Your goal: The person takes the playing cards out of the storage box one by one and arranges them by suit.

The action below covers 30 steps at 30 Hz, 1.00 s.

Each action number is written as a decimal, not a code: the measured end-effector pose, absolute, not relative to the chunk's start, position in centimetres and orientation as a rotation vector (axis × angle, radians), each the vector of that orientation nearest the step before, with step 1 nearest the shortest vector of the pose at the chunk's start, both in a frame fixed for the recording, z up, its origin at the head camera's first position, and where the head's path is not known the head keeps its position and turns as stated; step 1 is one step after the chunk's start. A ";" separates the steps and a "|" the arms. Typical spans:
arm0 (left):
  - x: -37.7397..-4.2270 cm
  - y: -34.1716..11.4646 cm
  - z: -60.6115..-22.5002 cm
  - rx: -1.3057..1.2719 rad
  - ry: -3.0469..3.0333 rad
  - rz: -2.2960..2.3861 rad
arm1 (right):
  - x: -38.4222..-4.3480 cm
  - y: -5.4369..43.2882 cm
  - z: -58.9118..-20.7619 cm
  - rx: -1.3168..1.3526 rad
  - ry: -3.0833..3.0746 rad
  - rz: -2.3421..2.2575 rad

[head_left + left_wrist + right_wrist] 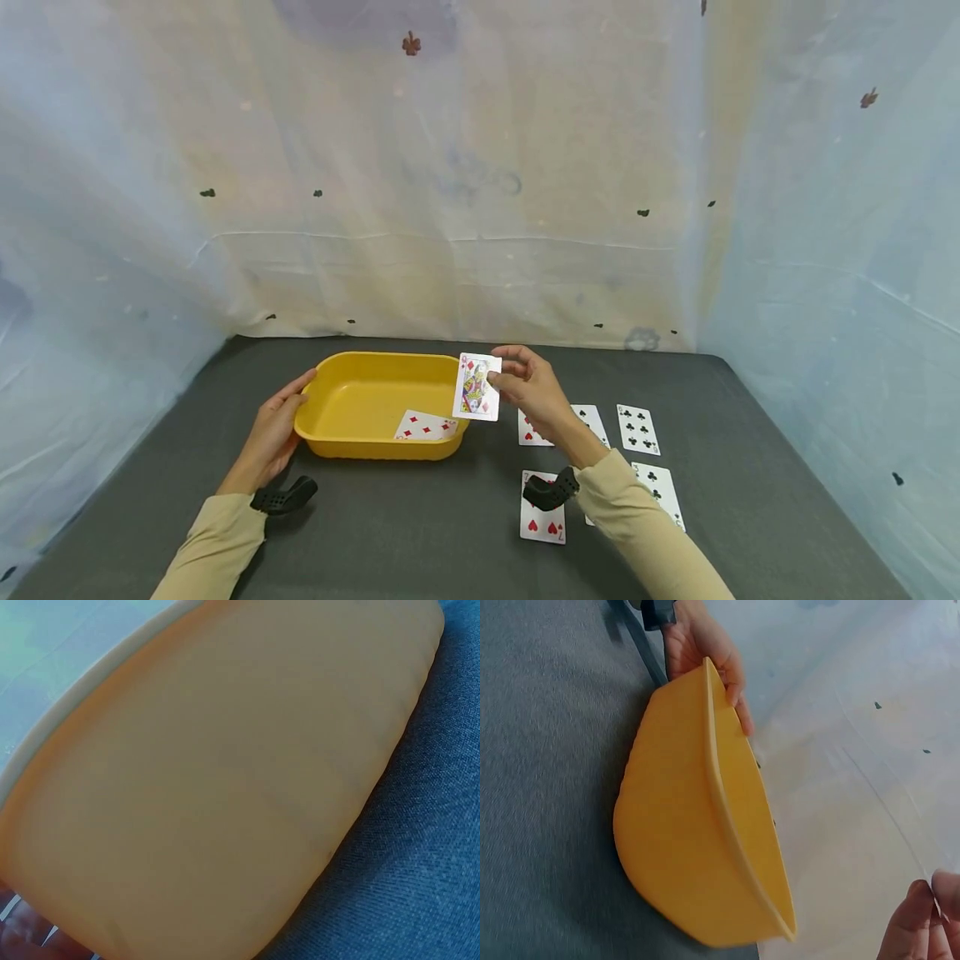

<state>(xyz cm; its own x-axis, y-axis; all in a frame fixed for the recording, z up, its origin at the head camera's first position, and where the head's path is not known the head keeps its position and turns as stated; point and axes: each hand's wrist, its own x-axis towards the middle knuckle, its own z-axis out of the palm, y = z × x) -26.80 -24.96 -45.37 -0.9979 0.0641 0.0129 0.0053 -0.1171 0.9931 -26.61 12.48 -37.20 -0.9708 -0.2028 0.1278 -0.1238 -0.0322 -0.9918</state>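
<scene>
My left hand (268, 433) grips the left end of a yellow plastic basin (352, 400), its thumb at the rim. Face up inside the basin lies a diamonds card (425, 426). Between thumb and fingers, my right hand (536, 396) pinches a queen of diamonds playing card (474, 392), which overlaps the basin's right end in the head view. Seen from the right wrist, that card is a thin edge beside the fingertips (913, 915). The left wrist view is mostly filled by the basin's outer wall (225, 780).
Right of the basin, several face-up cards lie on the dark grey table (420, 525). Among them are a seven of hearts (543, 527), another hearts card (531, 429) and a six of clubs (638, 429). My right forearm covers part of this group. A pale patterned curtain (465, 183) stands behind.
</scene>
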 end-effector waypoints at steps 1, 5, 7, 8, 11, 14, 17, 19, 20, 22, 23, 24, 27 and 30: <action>-26.8 -24.9 -45.4 0.080 2.061 2.319 | -26.6 12.9 -37.2 -0.366 2.158 -2.178; -26.8 -24.8 -45.4 0.077 2.062 2.318 | -26.4 14.6 -37.1 -0.377 2.184 -2.151; -26.8 -24.8 -45.5 0.076 2.063 2.319 | -26.3 15.5 -37.2 -0.387 2.193 -2.133; -26.8 -24.8 -45.5 0.077 2.062 2.322 | -26.3 15.9 -37.2 -0.394 2.195 -2.123; -26.9 -24.8 -45.5 0.083 2.058 2.332 | -26.2 16.9 -37.3 -0.410 2.195 -2.095; -26.9 -24.9 -45.5 0.085 2.065 2.334 | -26.0 17.7 -37.4 -0.407 2.177 -2.103; -27.0 -24.9 -45.5 0.079 2.074 2.327 | -25.8 18.3 -37.3 -0.370 2.165 -2.124; -27.0 -24.9 -45.5 0.075 2.078 2.321 | -25.8 18.7 -37.3 -0.348 2.169 -2.130; -26.9 -24.9 -45.5 0.074 2.075 2.320 | -25.8 18.9 -37.4 -0.337 2.173 -2.131; -26.9 -24.9 -45.5 0.073 2.070 2.320 | -25.7 19.5 -37.4 -0.342 2.187 -2.124; -26.9 -24.9 -45.5 0.073 2.069 2.320 | -25.7 19.8 -37.4 -0.347 2.188 -2.127; -26.9 -24.9 -45.5 0.077 2.065 2.323 | -25.7 20.2 -37.4 -0.345 2.191 -2.137; -26.9 -24.8 -45.5 0.080 2.062 2.326 | -25.6 21.3 -37.3 -0.333 2.204 -2.171; -27.0 -24.8 -45.6 0.083 2.057 2.331 | -25.4 22.5 -37.2 -0.282 2.236 -2.205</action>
<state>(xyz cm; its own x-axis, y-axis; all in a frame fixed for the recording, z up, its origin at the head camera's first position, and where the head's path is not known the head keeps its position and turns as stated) -26.96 -24.80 -45.56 -0.9981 0.0588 0.0189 0.0114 -0.1244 0.9922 -25.39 22.50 -37.24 -0.9839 -0.1191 0.1334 -0.1351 0.0063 -0.9908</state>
